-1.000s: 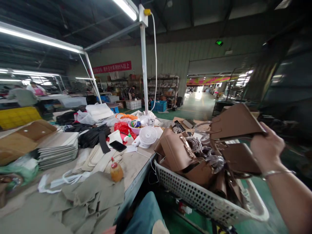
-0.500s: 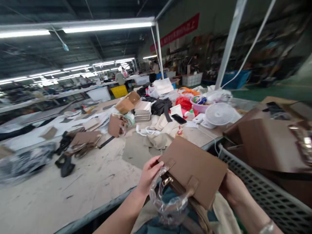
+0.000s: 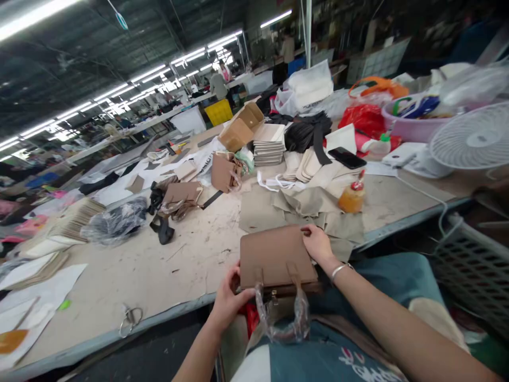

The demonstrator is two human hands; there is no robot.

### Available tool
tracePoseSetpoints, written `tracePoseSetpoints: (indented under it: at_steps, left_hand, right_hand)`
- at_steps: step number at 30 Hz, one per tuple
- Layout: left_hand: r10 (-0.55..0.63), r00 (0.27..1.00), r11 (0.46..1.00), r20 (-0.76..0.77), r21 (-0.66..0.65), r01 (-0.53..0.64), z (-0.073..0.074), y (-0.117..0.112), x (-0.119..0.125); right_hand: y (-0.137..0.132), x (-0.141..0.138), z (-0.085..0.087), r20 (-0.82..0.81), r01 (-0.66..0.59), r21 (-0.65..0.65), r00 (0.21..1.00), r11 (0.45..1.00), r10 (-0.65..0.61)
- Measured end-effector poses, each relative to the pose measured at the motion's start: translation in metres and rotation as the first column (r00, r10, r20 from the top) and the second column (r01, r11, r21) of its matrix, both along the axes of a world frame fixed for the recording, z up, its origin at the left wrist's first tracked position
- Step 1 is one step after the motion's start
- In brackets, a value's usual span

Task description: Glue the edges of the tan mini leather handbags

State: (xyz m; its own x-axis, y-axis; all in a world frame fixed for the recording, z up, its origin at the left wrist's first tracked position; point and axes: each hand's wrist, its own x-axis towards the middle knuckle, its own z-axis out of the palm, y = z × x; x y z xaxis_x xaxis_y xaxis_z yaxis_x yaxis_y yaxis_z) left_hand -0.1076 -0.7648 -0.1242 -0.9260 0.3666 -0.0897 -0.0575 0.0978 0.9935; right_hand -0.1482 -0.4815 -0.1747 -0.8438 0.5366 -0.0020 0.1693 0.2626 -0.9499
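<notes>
A brown handbag [image 3: 274, 252] lies tilted at the table's front edge, its plastic-wrapped handle [image 3: 283, 323] hanging toward my body. My left hand [image 3: 230, 297] grips the bag's lower left corner, thumb near the handle base. At the upper right corner, my right hand [image 3: 318, 244] holds the bag's edge between thumb and fingers. Just beyond the bag, grey-beige fabric pieces [image 3: 262, 209] are spread on the table. An orange glue bottle with a red tip [image 3: 352, 196] stands on the right of them.
Two more brown handbags, one nearer [image 3: 183, 196] and one farther [image 3: 225, 172], rest on the worktable [image 3: 191, 265]. Scissors [image 3: 130, 321] lie at the front edge. A phone [image 3: 347, 157], a white fan [image 3: 473, 135] and a plastic crate [image 3: 473, 270] are on the right. People work in the background.
The handbag has swung left and turned level over the table edge, both hands staying on it. My right hand has shifted to its upper corner. The view has turned left.
</notes>
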Motion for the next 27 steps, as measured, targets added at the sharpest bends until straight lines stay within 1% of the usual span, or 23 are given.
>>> tracePoseSetpoints:
  at_steps: [1, 3, 6, 7, 9, 11, 12, 13, 14, 15, 16, 18, 20, 22, 23, 24, 25, 27]
  left_hand:
    - [0.029, 0.998, 0.999, 0.057, 0.029, -0.031, -0.007, -0.001, 0.0]
    - [0.104, 0.983, 0.991, 0.151, 0.068, -0.115, -0.018, 0.0, 0.003]
    - [0.165, 0.962, 0.981, 0.216, 0.064, -0.183, -0.026, 0.008, 0.003]
    - [0.178, 0.957, 0.978, 0.228, 0.064, -0.198, -0.026, 0.012, 0.001]
    - [0.209, 0.946, 0.971, 0.248, 0.059, -0.23, -0.025, 0.019, -0.006]
    - [0.257, 0.935, 0.961, 0.244, 0.04, -0.274, -0.022, 0.027, -0.014]
    - [0.279, 0.932, 0.956, 0.23, 0.023, -0.291, -0.02, 0.03, -0.018]
    - [0.296, 0.932, 0.953, 0.21, 0.003, -0.303, -0.017, 0.034, -0.021]
    - [0.308, 0.932, 0.95, 0.189, -0.017, -0.311, -0.015, 0.037, -0.022]
    - [0.317, 0.933, 0.948, 0.169, -0.034, -0.316, -0.012, 0.04, -0.023]
    - [0.321, 0.935, 0.947, 0.152, -0.047, -0.317, -0.01, 0.044, -0.022]
    - [0.316, 0.94, 0.949, 0.125, -0.062, -0.311, -0.006, 0.05, -0.018]
    - [0.305, 0.947, 0.952, 0.099, -0.055, -0.301, -0.005, 0.056, -0.012]
    - [0.298, 0.949, 0.954, 0.107, -0.011, -0.298, -0.006, 0.059, -0.006]
    - [0.296, 0.947, 0.953, 0.127, 0.022, -0.301, -0.008, 0.061, -0.004]
    - [0.295, 0.943, 0.95, 0.152, 0.056, -0.307, -0.01, 0.061, -0.003]
    - [0.297, 0.939, 0.945, 0.175, 0.084, -0.315, -0.013, 0.061, -0.001]
    - [0.318, 0.929, 0.932, 0.191, 0.115, -0.343, -0.017, 0.06, -0.001]
  right_hand:
    - [-0.001, -0.005, -0.004, 0.017, 0.011, 0.033, 1.0, 0.999, -0.011]
    - [-0.002, -0.011, -0.011, 0.04, -0.001, 0.046, 0.999, 0.999, -0.001]
    - [-0.001, -0.009, -0.013, 0.039, -0.049, 0.017, 0.998, 0.999, 0.048]
    - [0.0, -0.004, -0.01, 0.021, -0.052, 0.008, 0.998, 0.999, 0.052]
    - [0.002, 0.012, 0.002, -0.035, -0.023, 0.022, 0.999, 1.0, 0.023]
    - [0.0, 0.036, 0.021, -0.117, 0.002, 0.119, 0.993, 0.993, 0.012]
    - [-0.003, 0.05, 0.031, -0.161, -0.018, 0.204, 0.986, 0.979, 0.052]
    - [-0.007, 0.064, 0.04, -0.179, -0.081, 0.299, 0.974, 0.951, 0.139]
    - [-0.012, 0.076, 0.048, -0.165, -0.168, 0.4, 0.954, 0.901, 0.252]
    - [-0.019, 0.086, 0.053, -0.124, -0.25, 0.496, 0.927, 0.831, 0.353]
    - [-0.026, 0.094, 0.056, -0.064, -0.311, 0.566, 0.907, 0.763, 0.417]
    - [-0.04, 0.101, 0.054, 0.063, -0.367, 0.655, 0.898, 0.66, 0.436]
    - [-0.052, 0.099, 0.046, 0.152, -0.389, 0.729, 0.895, 0.564, 0.419]
    - [-0.058, 0.094, 0.037, 0.212, -0.408, 0.791, 0.881, 0.456, 0.422]
    - [-0.059, 0.092, 0.033, 0.223, -0.406, 0.813, 0.879, 0.418, 0.421]
    - [-0.06, 0.09, 0.029, 0.223, -0.396, 0.825, 0.884, 0.404, 0.411]
    - [-0.06, 0.089, 0.027, 0.219, -0.389, 0.825, 0.888, 0.41, 0.404]
    - [-0.06, 0.089, 0.025, 0.196, -0.387, 0.827, 0.878, 0.407, 0.436]
